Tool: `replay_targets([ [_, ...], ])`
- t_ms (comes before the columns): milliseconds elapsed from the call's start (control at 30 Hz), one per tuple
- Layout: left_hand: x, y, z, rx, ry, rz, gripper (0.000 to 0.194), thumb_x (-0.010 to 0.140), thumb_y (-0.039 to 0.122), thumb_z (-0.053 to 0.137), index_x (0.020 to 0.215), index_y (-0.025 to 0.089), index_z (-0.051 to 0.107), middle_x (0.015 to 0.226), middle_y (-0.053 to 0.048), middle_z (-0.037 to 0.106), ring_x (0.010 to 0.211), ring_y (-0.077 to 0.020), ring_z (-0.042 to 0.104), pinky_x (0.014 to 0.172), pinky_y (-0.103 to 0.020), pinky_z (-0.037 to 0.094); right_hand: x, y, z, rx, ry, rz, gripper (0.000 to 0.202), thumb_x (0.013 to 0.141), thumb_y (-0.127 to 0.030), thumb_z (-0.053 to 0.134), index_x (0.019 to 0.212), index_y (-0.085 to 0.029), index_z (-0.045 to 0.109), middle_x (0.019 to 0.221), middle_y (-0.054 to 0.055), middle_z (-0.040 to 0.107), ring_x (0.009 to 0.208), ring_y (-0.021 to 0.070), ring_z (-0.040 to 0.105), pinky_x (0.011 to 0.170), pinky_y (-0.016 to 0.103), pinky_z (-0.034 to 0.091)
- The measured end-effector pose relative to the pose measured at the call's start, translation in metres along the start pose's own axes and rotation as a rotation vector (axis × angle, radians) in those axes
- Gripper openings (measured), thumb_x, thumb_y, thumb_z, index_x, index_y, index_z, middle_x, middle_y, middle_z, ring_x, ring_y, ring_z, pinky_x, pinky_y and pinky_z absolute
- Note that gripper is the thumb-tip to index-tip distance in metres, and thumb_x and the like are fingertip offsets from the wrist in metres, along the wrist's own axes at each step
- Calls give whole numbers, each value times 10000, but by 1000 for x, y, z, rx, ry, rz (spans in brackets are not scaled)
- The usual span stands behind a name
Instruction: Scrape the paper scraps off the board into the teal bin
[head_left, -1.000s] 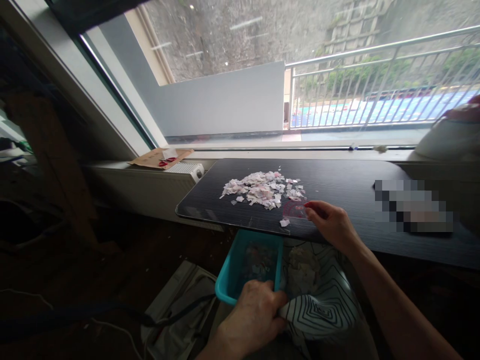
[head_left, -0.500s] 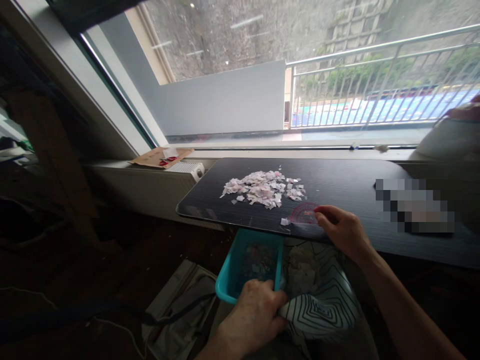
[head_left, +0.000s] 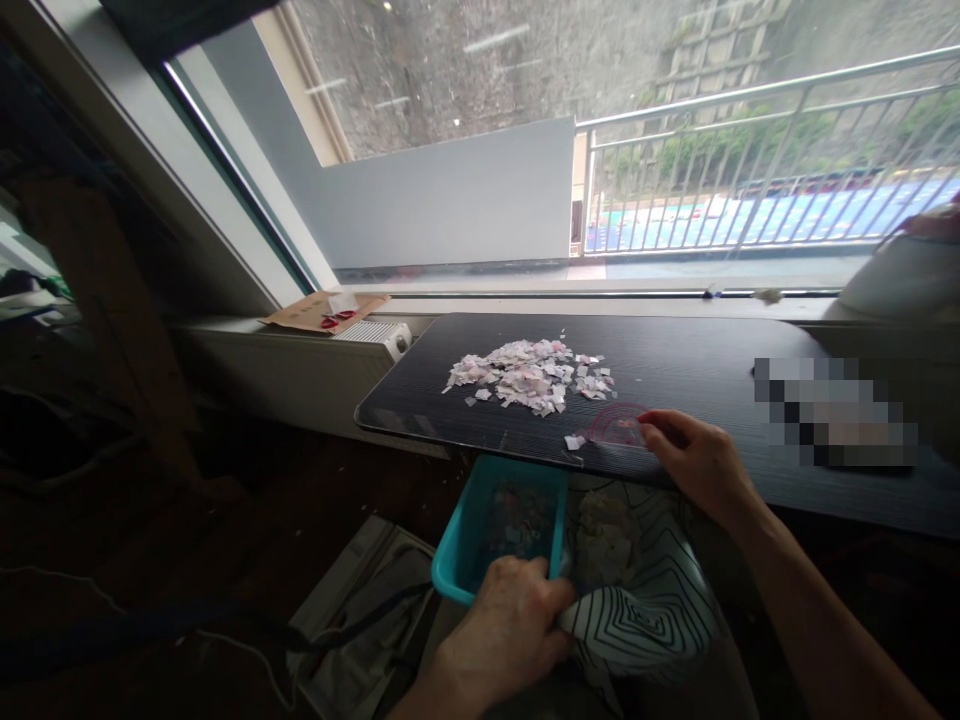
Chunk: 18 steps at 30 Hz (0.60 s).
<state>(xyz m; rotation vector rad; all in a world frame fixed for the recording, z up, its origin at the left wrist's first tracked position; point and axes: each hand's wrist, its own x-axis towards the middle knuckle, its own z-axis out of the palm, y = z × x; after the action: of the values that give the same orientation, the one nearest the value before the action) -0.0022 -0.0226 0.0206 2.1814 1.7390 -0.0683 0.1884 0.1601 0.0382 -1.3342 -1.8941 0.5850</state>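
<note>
A clear protractor with pink markings [head_left: 619, 425] lies at the dark table's near edge, its right end pinched in my right hand [head_left: 701, 465]. One small paper piece [head_left: 574, 442] is just left of it. Behind them spreads a heap of small white paper pieces [head_left: 525, 375]. Below the table edge, my left hand [head_left: 510, 610] grips the near rim of a teal bin [head_left: 450, 575] and a corner of the black-and-white patterned cloth [head_left: 641, 620]. Paper scraps lie inside the bin, and more scraps [head_left: 606, 535] rest on the cloth.
The dark table [head_left: 675, 350] stands against the window sill. A brown envelope [head_left: 300, 315] with red-handled scissors [head_left: 337, 318] lies at the left above a radiator. A blurred-out object [head_left: 840, 415] is on the table's right side. A pale bag-like shape [head_left: 900, 275] stands at the far right.
My right hand and the protractor have shifted slightly to the right, away from the small paper piece. My left hand keeps its hold on the bin and cloth.
</note>
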Motion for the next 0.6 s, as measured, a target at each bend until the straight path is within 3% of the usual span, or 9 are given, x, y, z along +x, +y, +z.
replay_targets([
  [267,-1,-1,-2,-17,1,9,125,774,318,644,850,219,647,786,-22,602,740,-224,594,675,-303,445,-1,-11,2,10,-42,-30,298,780,-413,546,911,-205,714,726,20,702,655,173,628,635,288,464],
  [500,0,-2,2,-26,15,0,123,757,303,656,853,227,664,785,-22,609,736,-224,593,672,-298,439,-3,-12,-5,-77,49,-36,294,779,-419,543,896,-213,720,693,21,697,619,173,620,605,285,456],
  [600,1,-2,3,-37,32,9,132,754,304,659,864,232,665,781,-19,608,724,-217,590,661,-292,433,-5,-16,0,-30,0,-87,300,793,-420,535,914,-211,713,714,21,700,611,161,609,606,277,459],
])
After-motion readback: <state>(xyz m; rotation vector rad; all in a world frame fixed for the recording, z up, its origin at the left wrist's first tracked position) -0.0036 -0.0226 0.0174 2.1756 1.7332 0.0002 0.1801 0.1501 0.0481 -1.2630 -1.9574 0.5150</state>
